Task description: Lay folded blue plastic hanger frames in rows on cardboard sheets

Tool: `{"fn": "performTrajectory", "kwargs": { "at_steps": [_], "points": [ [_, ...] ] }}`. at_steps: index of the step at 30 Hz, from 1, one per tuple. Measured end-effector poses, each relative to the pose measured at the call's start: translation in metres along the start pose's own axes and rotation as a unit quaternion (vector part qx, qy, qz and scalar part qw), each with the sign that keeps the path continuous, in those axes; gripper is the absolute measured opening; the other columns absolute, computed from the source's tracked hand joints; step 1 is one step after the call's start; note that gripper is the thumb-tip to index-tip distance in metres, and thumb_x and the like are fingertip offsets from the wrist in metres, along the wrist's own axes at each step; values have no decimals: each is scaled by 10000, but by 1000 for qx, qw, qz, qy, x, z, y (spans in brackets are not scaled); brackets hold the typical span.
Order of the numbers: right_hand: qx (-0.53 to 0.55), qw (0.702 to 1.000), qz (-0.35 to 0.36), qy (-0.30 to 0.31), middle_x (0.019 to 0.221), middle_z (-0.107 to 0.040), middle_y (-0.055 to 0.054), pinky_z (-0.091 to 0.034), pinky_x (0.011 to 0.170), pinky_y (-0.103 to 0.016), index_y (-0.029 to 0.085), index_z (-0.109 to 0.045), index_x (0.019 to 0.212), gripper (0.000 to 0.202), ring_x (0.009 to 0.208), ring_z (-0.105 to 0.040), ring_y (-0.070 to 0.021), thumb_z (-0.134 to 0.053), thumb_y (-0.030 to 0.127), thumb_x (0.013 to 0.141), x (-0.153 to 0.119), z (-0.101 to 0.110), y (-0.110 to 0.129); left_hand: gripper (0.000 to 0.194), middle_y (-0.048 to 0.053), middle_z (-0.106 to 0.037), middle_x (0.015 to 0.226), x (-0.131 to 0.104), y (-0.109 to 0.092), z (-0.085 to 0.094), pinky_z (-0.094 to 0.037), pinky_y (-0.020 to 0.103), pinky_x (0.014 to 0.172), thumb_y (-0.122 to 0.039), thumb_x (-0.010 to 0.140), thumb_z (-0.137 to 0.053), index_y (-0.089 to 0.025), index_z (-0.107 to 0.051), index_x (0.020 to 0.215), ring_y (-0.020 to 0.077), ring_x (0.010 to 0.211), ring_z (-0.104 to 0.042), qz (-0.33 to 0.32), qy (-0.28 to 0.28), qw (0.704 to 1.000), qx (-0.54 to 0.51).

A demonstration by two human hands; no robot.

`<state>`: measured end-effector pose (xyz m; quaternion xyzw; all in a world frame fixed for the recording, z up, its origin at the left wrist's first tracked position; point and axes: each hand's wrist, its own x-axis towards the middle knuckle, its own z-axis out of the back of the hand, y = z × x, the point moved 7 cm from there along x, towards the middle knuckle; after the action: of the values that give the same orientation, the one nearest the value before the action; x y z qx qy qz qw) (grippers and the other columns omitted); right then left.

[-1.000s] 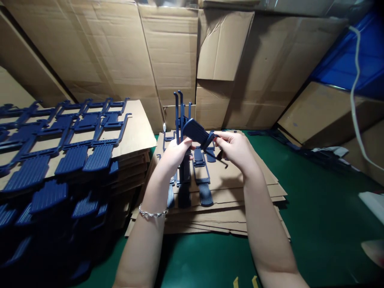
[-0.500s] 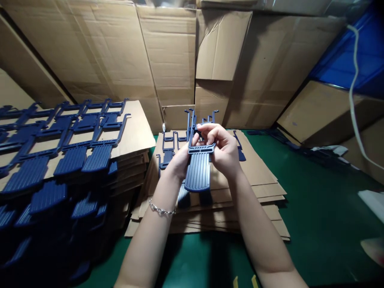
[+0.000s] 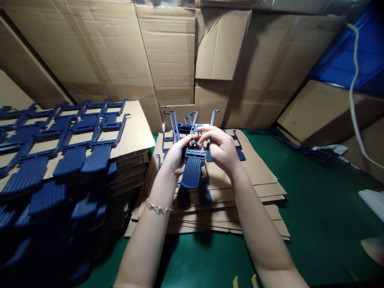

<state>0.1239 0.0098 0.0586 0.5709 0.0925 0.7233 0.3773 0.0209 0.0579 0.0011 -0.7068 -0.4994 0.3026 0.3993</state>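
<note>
Above the middle cardboard stack, a dark blue plastic frame with a ribbed flat paddle [image 3: 192, 172] is held between my two hands. My left hand [image 3: 175, 158] is closed on its left side, thumb on top. My right hand [image 3: 221, 151] has its fingers bent and pinched against the upper part, near a second set of upright hooked arms. Those slender arms rise past my fingers, so a second frame may be in my grip; my fingers hide where the pieces meet. Similar blue frames lie on the cardboard [image 3: 255, 172] underneath.
At left, a tall layered stack of cardboard sheets [image 3: 138, 138] carries several blue frames [image 3: 97, 156], some paddles overhanging. Large cartons [image 3: 102, 52] wall off the back. A white cable [image 3: 354, 96] hangs at right over the green table [image 3: 315, 240]. Two yellow pieces [image 3: 254, 281] show at the front edge.
The held paddle has tilted and shifted slightly left. Its hooked arms have spread wider apart above my hands. My left hand has moved a little left and turned.
</note>
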Motion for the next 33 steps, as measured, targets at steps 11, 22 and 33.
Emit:
{"fn": "performTrajectory", "kwargs": {
  "at_steps": [11,22,33],
  "points": [
    [33,951,-308,-18,718,-600,-26,-468,584,-265,136,-310,1351,626,608,-552,-138,-491,351,791,-11,2,-56,184,-10,-574,726,-1,7,-10,-491,217,568,-311,689,-654,-169,-553,752,106,630,-570,-28,55,998,35],
    [-396,825,-347,206,909,-599,-164,-413,674,-348,138,-493,1122,327,827,-568,-279,-340,203,841,-33,33,-65,326,44,-571,781,-2,-21,20,-462,186,486,-324,729,-583,-178,-639,1015,125,688,-535,-103,-68,963,238],
    [-351,772,-409,337,907,-593,-137,-379,543,-251,139,-485,1053,284,716,-562,-201,-377,155,791,-53,14,-95,286,24,-552,729,-13,-43,29,-458,180,478,-299,760,-537,-191,-647,1000,88,569,-518,-124,-103,951,266]
  ]
}}
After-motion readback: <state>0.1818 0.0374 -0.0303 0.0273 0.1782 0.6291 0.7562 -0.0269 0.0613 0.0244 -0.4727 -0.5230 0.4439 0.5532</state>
